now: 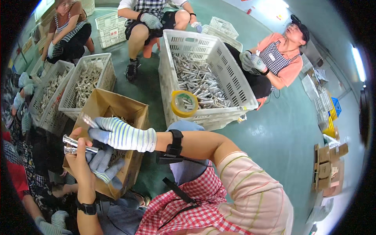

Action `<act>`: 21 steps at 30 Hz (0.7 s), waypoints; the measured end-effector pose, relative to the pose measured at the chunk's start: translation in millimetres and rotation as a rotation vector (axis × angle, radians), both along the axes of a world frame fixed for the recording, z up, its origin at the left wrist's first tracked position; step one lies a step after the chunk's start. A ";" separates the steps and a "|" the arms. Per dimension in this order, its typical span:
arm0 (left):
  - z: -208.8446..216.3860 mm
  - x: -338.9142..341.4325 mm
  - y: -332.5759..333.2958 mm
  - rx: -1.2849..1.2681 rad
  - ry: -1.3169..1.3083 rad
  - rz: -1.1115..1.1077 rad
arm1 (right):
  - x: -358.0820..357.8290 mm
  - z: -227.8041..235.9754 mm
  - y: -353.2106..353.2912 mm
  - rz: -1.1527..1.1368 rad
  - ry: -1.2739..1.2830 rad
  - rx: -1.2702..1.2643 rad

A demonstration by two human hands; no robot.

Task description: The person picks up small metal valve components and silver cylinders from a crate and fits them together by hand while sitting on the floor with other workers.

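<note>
My left hand [81, 156] is closed around two shiny, slim metal cylindrical fittings [78, 141], one above the other; its visible fingers are bare. My right hand [121, 134], in a white glove with blue stripes, grips another metal fitting [90, 120] that points up and left. The two hands are close together over an open cardboard box [135, 113], which has more metal pieces inside. Grey-blue glove fingers [103, 166] show beside my left hand; I cannot tell whether they belong to a worn glove.
A large white crate [166, 78] full of shiny metal fittings [199, 80] stands ahead, a yellow tape roll [184, 103] at its near rim. Two more crates [107, 74] hold duller parts. Several people sit around, and a co-worker's gloved hand [252, 62] is beyond the crate.
</note>
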State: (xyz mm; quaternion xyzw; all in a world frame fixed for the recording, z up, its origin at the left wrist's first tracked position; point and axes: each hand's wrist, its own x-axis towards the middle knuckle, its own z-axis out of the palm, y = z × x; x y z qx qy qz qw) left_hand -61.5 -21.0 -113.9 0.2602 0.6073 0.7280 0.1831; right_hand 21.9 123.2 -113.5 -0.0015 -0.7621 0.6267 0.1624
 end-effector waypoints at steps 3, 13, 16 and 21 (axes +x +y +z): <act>-5.8 -6.9 0.5 -0.015 -0.006 -0.002 | -0.3 -0.5 1.9 0.004 0.035 -0.244; -20.8 -11.7 0.2 -0.162 0.057 0.039 | 3.1 -0.2 -10.5 0.390 -0.178 -0.636; -15.9 -8.7 0.0 -0.212 0.096 0.070 | -1.0 -4.0 -8.8 0.432 -0.228 -0.573; -11.0 -8.6 -0.3 -0.219 0.196 -0.082 | 3.9 6.6 -5.6 0.595 -0.207 -0.654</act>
